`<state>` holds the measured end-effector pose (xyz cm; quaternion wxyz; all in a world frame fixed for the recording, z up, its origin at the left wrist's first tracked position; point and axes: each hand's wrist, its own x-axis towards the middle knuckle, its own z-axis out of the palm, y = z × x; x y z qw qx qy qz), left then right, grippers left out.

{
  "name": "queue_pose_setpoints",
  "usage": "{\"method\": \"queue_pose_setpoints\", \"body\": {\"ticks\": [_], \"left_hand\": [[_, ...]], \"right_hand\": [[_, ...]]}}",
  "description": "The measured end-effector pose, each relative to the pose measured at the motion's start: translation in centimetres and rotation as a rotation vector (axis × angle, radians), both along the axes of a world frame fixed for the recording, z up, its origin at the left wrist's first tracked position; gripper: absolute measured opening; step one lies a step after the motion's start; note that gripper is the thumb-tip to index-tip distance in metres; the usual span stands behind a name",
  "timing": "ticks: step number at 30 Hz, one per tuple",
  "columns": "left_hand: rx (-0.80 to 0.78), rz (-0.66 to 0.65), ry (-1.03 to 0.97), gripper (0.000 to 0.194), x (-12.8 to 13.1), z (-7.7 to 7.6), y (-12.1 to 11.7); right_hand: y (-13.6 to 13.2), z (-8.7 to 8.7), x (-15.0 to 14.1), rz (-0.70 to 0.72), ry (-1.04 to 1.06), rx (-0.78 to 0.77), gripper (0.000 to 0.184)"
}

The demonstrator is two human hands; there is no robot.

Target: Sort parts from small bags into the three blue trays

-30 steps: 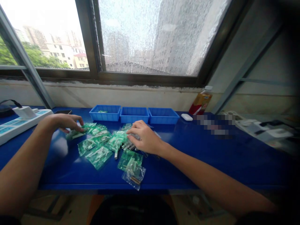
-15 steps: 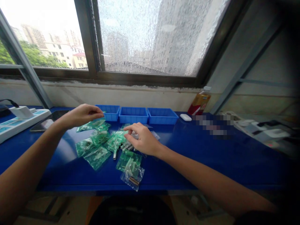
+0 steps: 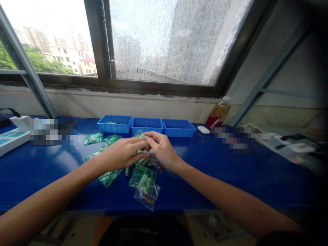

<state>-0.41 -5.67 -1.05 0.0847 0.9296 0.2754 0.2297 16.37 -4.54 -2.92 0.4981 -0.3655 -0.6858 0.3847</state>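
My right hand (image 3: 164,150) is closed on a small clear plastic packet (image 3: 139,134) with something pale green in it, pinched at the fingertips. Against it lies my left hand (image 3: 125,152), its fingers touching the right fingertips and its thumb held apart below. Beneath both hands is a pile of green bagged pieces and small metal parts, partly covered. Closer to me lie a green packet (image 3: 147,173) and a clear bag (image 3: 147,196) with brownish strips. More green packets (image 3: 110,177) show past my left wrist, and one green packet (image 3: 93,138) lies apart behind it.
Along the wall stand three blue bins: a left bin (image 3: 115,128) with a green packet (image 3: 111,122) inside, a middle bin (image 3: 147,130) and a right bin (image 3: 178,132). A white case (image 3: 203,130) and a bottle (image 3: 217,114) stand to the right. A power strip (image 3: 15,140) lies left.
My left hand has moved from the left bin down and right to meet my right hand. A green packet now shows in that bin. My right hand has lifted a small clear packet.
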Motion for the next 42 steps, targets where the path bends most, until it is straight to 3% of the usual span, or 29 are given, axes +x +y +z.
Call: {"method": "queue_pose_setpoints", "body": {"ticks": [3,6,8,10,13,15,17,19,22,24,26,29,32,35,39,42], "left_hand": [[-0.068,0.099,-0.101,0.026,-0.3,0.2,0.4],[-0.278,0.173,-0.344,0.04,-0.2,0.5,0.5],[-0.468,0.187,-0.502,0.045,-0.1,0.7,0.5],[-0.618,0.188,-0.6,0.037,0.1,0.7,0.6],[-0.698,0.194,-0.747,0.018,0.3,0.4,0.8],[-0.647,0.229,-0.824,0.014,0.4,0.1,1.0],[-0.482,0.265,-0.804,0.012,0.4,-0.2,1.1],[-0.203,0.253,-0.666,0.006,0.2,-0.4,1.0],[0.18,0.123,-0.397,0.012,0.0,-0.4,0.7],[0.261,0.04,-0.289,0.019,0.0,-0.4,0.5],[0.251,0.021,-0.242,0.022,0.1,-0.4,0.5],[0.198,0.07,-0.242,0.023,0.1,-0.4,0.7],[0.108,0.203,-0.295,0.018,-0.1,-0.2,1.1],[-0.239,0.264,-0.383,0.02,-0.1,-0.1,1.3],[-0.816,0.147,-0.638,0.038,0.3,-0.3,1.3],[-0.848,0.122,-0.753,0.028,0.7,-0.6,1.3]], "right_hand": [[0.0,0.5,0.8,-0.105,-0.196,0.405,0.019],[0.0,1.0,1.5,-0.172,-0.307,0.696,0.021],[-0.1,1.0,1.7,-0.199,-0.349,0.768,0.023],[-0.1,0.8,1.7,-0.188,-0.389,0.802,0.025],[-0.2,0.5,1.4,-0.158,-0.41,0.822,0.025],[-0.3,0.6,1.3,-0.154,-0.382,0.771,0.024],[-0.3,0.8,1.1,-0.129,-0.305,0.593,0.021],[-0.2,1.1,0.9,-0.034,-0.162,0.267,0.026],[-0.2,1.4,0.5,0.181,0.098,-0.23,0.05],[-0.3,1.4,0.3,0.267,0.202,-0.357,0.049],[-0.4,1.1,0.1,0.277,0.23,-0.343,0.036],[-0.3,0.7,0.1,0.223,0.199,-0.251,0.018],[0.2,0.6,0.6,0.069,0.07,-0.058,0.018],[0.5,0.7,1.3,-0.143,-0.14,0.338,0.021],[0.1,0.7,1.8,-0.172,-0.374,0.8,0.03],[-0.7,0.8,1.4,-0.167,-0.458,0.897,0.03]]}}
